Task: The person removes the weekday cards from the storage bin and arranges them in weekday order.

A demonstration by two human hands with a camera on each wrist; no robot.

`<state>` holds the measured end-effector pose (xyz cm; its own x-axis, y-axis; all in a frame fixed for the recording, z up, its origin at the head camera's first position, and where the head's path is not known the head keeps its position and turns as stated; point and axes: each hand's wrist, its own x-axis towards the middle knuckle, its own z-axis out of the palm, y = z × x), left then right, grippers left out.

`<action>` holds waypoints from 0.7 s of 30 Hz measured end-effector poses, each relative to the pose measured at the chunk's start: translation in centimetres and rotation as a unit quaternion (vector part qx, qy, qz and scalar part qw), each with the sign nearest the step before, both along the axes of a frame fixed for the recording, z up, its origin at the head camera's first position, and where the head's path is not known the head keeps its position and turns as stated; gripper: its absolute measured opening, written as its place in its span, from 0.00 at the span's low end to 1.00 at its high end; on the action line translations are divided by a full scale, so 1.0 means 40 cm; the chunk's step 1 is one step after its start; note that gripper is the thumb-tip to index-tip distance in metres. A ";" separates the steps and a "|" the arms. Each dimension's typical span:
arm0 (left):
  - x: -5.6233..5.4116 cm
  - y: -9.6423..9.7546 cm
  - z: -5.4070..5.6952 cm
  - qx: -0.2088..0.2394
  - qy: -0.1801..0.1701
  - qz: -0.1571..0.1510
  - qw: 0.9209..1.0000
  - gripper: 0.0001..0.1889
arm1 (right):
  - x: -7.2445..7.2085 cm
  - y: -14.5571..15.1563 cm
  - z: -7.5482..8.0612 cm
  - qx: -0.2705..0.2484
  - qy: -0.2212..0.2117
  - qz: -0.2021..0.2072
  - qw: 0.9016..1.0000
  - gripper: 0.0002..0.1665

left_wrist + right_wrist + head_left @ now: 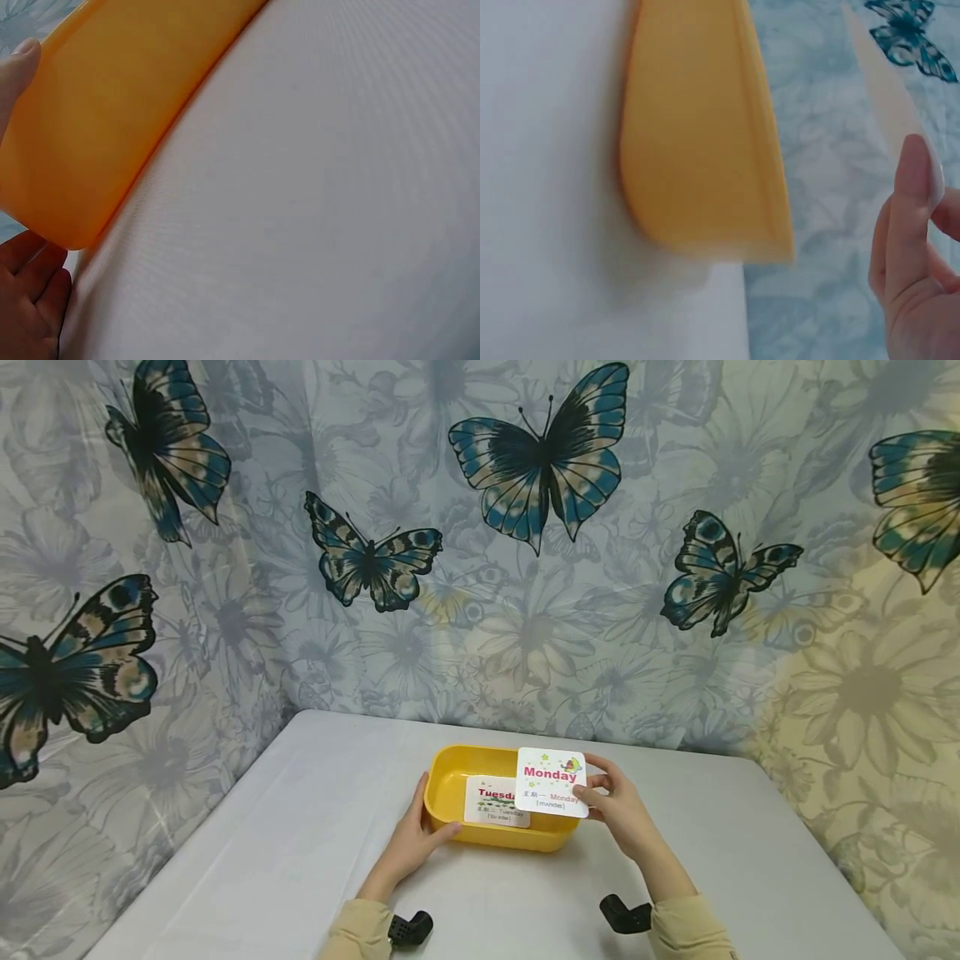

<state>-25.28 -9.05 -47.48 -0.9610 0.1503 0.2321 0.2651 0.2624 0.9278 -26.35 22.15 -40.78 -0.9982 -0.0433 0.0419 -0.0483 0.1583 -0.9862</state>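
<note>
In the head view a yellow plastic box [510, 837] stands on the table, with a white "Tuesday" card [487, 814] lying inside it. My left hand [411, 843] grips the box's left end, thumb at the front and fingers round the side. The left wrist view has the same hand [30, 300] at the corner of the box [97, 120]. Between thumb and fingers my right hand [622, 810] pinches a white "Monday" card [551, 768], raised over the box's right part and overlapping the Tuesday card from the head view. The right wrist view sees this card [889, 90] nearly edge-on.
A white cloth covers the table [300, 827]. Behind it hangs a curtain [525, 635] printed with flowers and butterflies. A black wrist device sits near each sleeve, the left one [411, 930] and the right one [624, 915].
</note>
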 end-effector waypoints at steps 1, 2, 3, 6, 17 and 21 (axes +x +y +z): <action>0.000 0.000 0.000 -0.001 0.000 -0.001 1.000 0.52 | 0.008 0.016 -0.004 -0.006 0.003 -0.001 1.000 0.37; -0.001 0.000 0.000 -0.001 -0.001 -0.002 1.000 0.52 | 0.015 0.033 -0.009 -0.013 0.004 -0.003 1.000 0.38; -0.001 0.000 0.000 -0.001 -0.001 -0.003 1.000 0.52 | 0.021 0.050 -0.014 -0.016 0.004 -0.007 1.000 0.38; -0.001 -0.001 0.000 0.000 -0.001 -0.002 1.000 0.52 | 0.036 0.102 -0.030 -0.021 0.000 -0.022 1.000 0.40; -0.001 -0.001 0.002 0.002 0.001 -0.003 1.000 0.53 | 0.033 0.239 -0.076 -0.036 -0.052 -0.046 0.997 0.44; -0.001 -0.001 0.000 0.001 0.000 -0.003 1.000 0.53 | 0.019 0.247 -0.089 -0.014 -0.063 -0.045 0.997 0.44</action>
